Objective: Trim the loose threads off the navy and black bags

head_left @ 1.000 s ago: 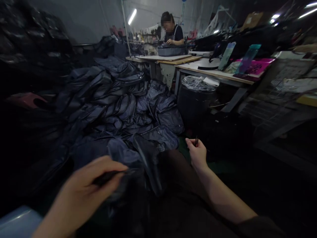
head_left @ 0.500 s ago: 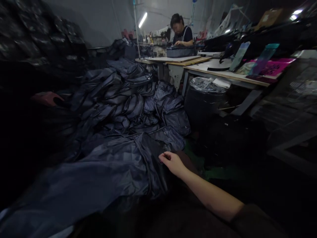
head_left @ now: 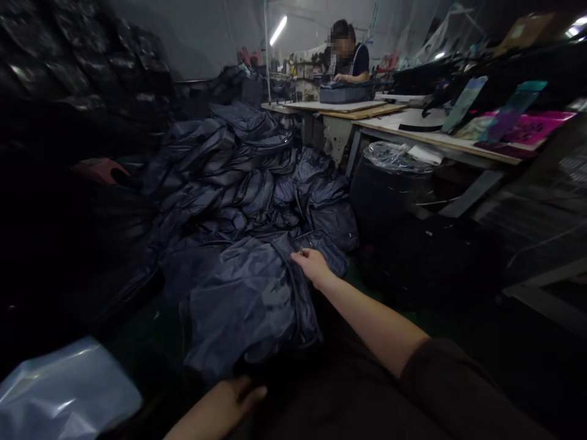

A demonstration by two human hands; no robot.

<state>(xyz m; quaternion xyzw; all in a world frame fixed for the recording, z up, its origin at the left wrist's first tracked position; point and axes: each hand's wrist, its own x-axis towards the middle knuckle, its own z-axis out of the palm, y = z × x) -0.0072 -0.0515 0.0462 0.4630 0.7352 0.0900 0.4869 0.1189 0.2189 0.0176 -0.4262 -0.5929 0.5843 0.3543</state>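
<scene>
A dark navy bag [head_left: 250, 299] lies spread across my lap and the floor in front of me. My right hand [head_left: 312, 264] reaches forward and pinches the bag's far edge near a zipper; the fingers are closed on the fabric. My left hand [head_left: 232, 400] sits low at the bag's near edge, its fingers curled at the hem, partly hidden in the dark. Behind the bag rises a big heap of the same navy bags [head_left: 243, 165].
A clear plastic sheet [head_left: 64, 391] lies at lower left. A black bin lined with plastic [head_left: 389, 183] stands under a wooden worktable [head_left: 413, 137]. A person sits at a far table [head_left: 348, 58] with a bag. Dark stacks fill the left wall.
My right hand has moved forward along the bag to its far edge. The bag has been pulled flat over my lap. My left hand has come back into view at the bottom.
</scene>
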